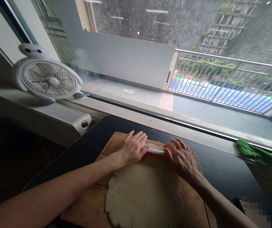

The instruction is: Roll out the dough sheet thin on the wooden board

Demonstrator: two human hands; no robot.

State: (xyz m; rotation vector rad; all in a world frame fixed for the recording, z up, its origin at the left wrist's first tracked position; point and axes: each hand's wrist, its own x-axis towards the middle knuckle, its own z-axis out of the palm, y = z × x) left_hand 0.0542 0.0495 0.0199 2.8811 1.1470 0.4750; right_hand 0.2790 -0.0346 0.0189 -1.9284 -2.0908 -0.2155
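A thin, pale rolling pin with a reddish lower edge lies across the far part of a wide, flat sheet of dough. My left hand rests palm down over the pin's left part, its fingers stretched forward. Over the right part lies my right hand, fingers spread and slightly bent. Only the middle of the pin shows between the hands; its ends are hidden. The dough has a ragged edge and spreads over a wooden board. A little dough shows beyond the pin.
Under the board stands a black table against the window sill. A white fan is at the left, above a slatted white unit. At the right, a green cloth lies on the sill. A dark-edged object sits at the lower right, partly blurred.
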